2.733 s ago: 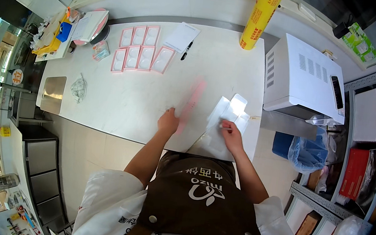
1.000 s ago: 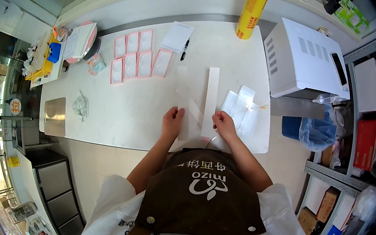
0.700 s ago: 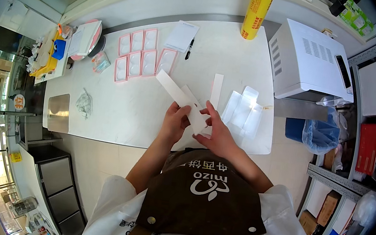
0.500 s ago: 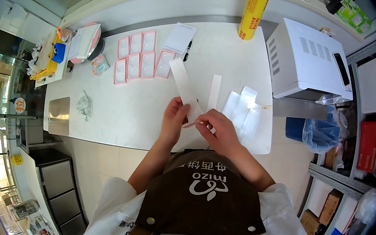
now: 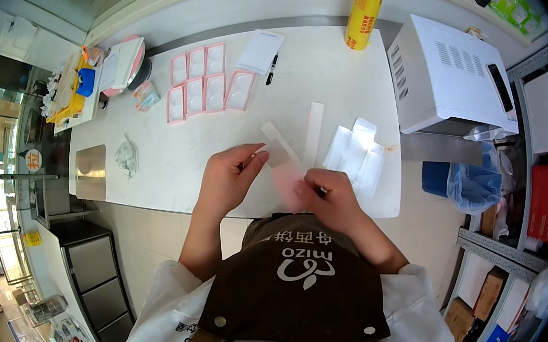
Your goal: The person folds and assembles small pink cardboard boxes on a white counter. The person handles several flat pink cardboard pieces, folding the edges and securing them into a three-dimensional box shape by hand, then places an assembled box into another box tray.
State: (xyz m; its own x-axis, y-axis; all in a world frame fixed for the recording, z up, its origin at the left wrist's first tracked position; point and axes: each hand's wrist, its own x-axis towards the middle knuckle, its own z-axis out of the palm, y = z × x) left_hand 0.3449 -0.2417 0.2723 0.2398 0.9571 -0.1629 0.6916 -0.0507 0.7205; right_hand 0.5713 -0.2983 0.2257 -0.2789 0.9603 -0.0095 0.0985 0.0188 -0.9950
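Observation:
Between my hands, near the table's front edge, a white card strip (image 5: 277,140) slants toward the far left, its near part a pink panel (image 5: 284,181) smeared by motion. My left hand (image 5: 228,173) pinches the left edge of this pink-and-white card strip between thumb and fingers. My right hand (image 5: 334,196) is closed on the pink end, with its fingers curled under. Just beyond, a second white strip (image 5: 313,135) lies flat. To its right rests an unfolded white box (image 5: 357,156) with raised flaps.
Several pink-rimmed trays (image 5: 193,94) stand in two rows at the back left, beside a white paper (image 5: 260,51) and a black pen (image 5: 272,70). A yellow roll (image 5: 364,13) and a white microwave oven (image 5: 449,76) bound the back right. A crumpled clear bag (image 5: 126,156) lies left.
My left hand has moved left and my right hand slightly right, so they are farther apart. The card strip has turned, bringing its pink face into view. The whole view has shifted slightly.

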